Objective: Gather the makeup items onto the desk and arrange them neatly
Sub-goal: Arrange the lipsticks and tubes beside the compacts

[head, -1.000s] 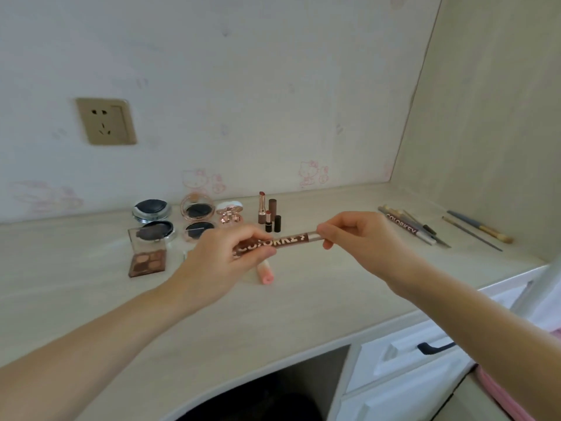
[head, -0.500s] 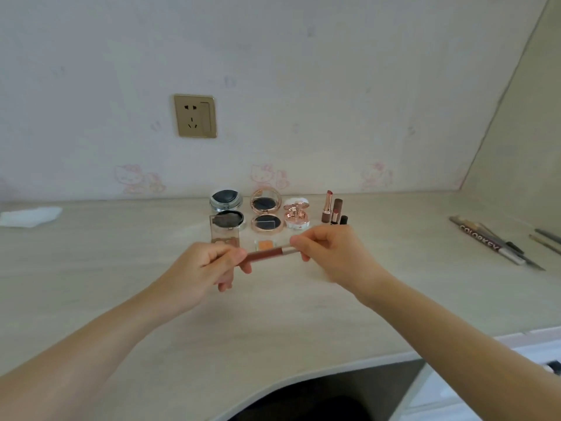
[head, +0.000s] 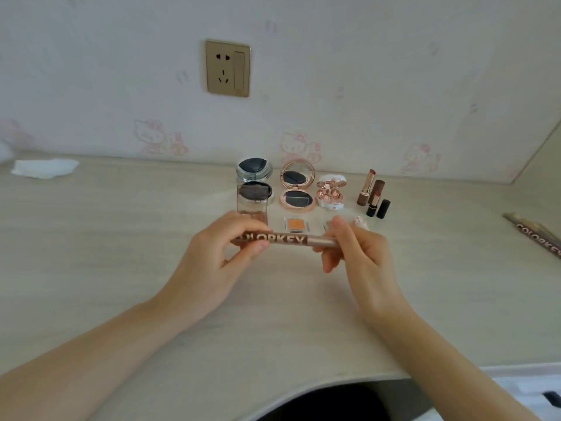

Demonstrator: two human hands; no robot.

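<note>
A brown and gold makeup pen marked COLORKEY is held level above the desk. My left hand pinches its left end and my right hand pinches its right end. Behind it stand a silver compact, a clear-lidded eyeshadow palette, an open rose-gold compact, a small white and rose case and two lipsticks with caps. An orange pan lies just behind the pen.
More COLORKEY pens lie at the desk's right edge. A white tissue lies at the far left by the wall. A wall socket is above the items. The desk's front edge curves over a dark opening.
The view has swung left and down, so the makeup cluster now sits centre. Both hands with the pen have come nearer the items and the pen is level with its lettering facing me.
</note>
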